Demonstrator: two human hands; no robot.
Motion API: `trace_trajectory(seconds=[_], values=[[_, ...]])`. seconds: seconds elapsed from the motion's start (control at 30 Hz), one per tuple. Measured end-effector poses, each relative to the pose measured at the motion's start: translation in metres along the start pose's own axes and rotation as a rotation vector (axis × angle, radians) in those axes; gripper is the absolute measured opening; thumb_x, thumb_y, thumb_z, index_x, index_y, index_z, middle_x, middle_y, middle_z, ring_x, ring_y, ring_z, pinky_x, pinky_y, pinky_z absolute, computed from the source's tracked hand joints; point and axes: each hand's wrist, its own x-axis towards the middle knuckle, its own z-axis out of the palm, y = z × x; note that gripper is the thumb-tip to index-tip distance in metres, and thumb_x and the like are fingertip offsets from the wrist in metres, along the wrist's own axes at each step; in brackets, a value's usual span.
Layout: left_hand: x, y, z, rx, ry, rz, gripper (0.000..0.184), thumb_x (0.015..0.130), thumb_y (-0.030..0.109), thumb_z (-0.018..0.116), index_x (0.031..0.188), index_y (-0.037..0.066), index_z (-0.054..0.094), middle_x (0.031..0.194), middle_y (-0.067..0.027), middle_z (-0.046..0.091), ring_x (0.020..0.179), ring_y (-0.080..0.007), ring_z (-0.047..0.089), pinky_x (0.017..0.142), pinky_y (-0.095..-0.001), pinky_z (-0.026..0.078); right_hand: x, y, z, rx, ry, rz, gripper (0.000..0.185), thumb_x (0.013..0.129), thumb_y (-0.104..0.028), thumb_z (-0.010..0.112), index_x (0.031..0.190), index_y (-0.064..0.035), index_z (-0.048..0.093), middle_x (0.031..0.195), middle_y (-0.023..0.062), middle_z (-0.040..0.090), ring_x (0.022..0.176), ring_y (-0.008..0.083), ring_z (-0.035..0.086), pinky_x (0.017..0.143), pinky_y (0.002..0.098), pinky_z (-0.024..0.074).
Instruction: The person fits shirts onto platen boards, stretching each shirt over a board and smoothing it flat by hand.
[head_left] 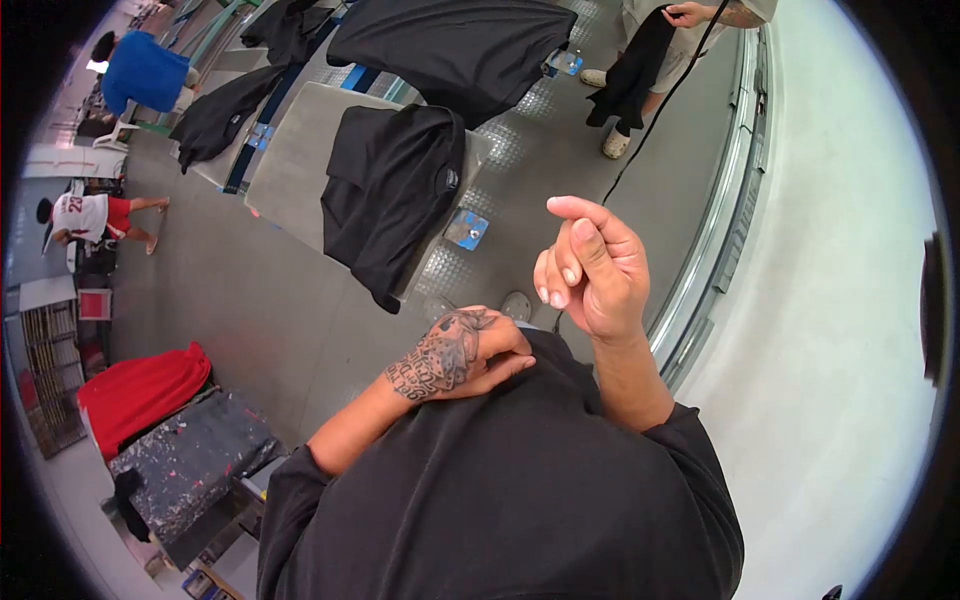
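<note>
My left hand (458, 352), with tattoos across its back, lies against the front of the black shirt I wear (500, 480). Its fingers are curled in towards the thumb, and what they hold, if anything, is hidden. My right hand (598, 268) is raised to the right of it, palm side towards me. Its fingers are bent inward and the thumb lies close to them; nothing shows in its grip. In front of me, apart from both hands, a black T-shirt (390, 190) lies on a grey flat board (290, 190).
More black shirts (450, 45) lie on boards further off. A person (690, 40) at the top right holds black cloth (636, 70). A dark cable (665, 100) hangs nearby. At the lower left are a red cloth (145, 395) and a paint-spattered table (200, 460). Two people stand further left.
</note>
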Motion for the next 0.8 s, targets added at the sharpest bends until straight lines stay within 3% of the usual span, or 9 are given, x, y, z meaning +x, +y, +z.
trace_trajectory(seconds=[0.2,0.27,0.4,0.5,0.57,0.8], values=[[0.006,0.003,0.000,-0.034,0.149,-0.025,0.012,0.088,0.016,0.075,0.088,0.007,0.066,0.078,-0.0064,0.063,0.076,-0.0260,0.064,0.072,-0.0384,0.051,-0.003,-0.003,-0.002,-0.002,0.096,-0.034,0.030,0.106,-0.016,0.049,0.127,0.0030,0.057,0.077,0.0018,0.050,0.066,0.0149,0.054,0.067,0.0349,0.0482],[0.005,0.008,-0.010,-0.098,0.154,-0.072,0.009,0.090,0.012,0.073,0.091,0.005,0.069,0.085,-0.0072,0.070,0.081,-0.0234,0.068,0.075,-0.0345,0.052,-0.003,-0.003,-0.007,0.027,0.041,-0.066,0.026,0.103,-0.012,0.053,0.125,0.0015,0.057,0.083,0.0026,0.054,0.083,0.0148,0.055,0.083,0.0344,0.0468],[0.009,0.011,-0.016,-0.131,0.282,-0.096,0.012,0.088,0.015,0.075,0.088,0.005,0.069,0.079,-0.0086,0.067,0.075,-0.0232,0.067,0.068,-0.0335,0.051,-0.007,-0.002,-0.013,0.062,-0.021,-0.082,0.028,0.098,-0.005,0.058,0.126,-0.0002,0.056,0.088,0.0020,0.053,0.090,0.0146,0.053,0.088,0.0350,0.0446],[0.014,0.013,-0.019,-0.087,0.337,-0.064,0.011,0.087,0.012,0.076,0.087,0.005,0.068,0.079,-0.0087,0.068,0.073,-0.0228,0.068,0.067,-0.0328,0.052,-0.009,-0.003,-0.010,0.051,0.005,-0.061,0.039,0.091,0.005,0.062,0.129,-0.0026,0.054,0.099,0.0029,0.052,0.091,0.0143,0.052,0.089,0.0355,0.0452],[0.017,0.016,-0.019,-0.062,0.370,-0.048,0.010,0.087,0.011,0.076,0.086,0.005,0.068,0.079,-0.0082,0.068,0.073,-0.0225,0.068,0.067,-0.0322,0.052,-0.011,0.000,-0.010,-0.018,-0.022,-0.055,0.055,0.084,0.008,0.062,0.135,-0.0107,0.051,0.106,0.0027,0.047,0.094,0.0149,0.050,0.089,0.0353,0.0432],[0.020,0.027,-0.023,-0.030,0.512,-0.025,0.012,0.084,0.006,0.078,0.089,0.004,0.068,0.081,-0.0082,0.068,0.072,-0.0192,0.067,0.066,-0.0306,0.052,-0.016,0.004,-0.001,0.057,-0.053,0.017,0.060,0.085,0.011,0.065,0.139,-0.0062,0.044,0.110,0.0051,0.051,0.097,0.0137,0.058,0.105,0.0416,0.0480]])
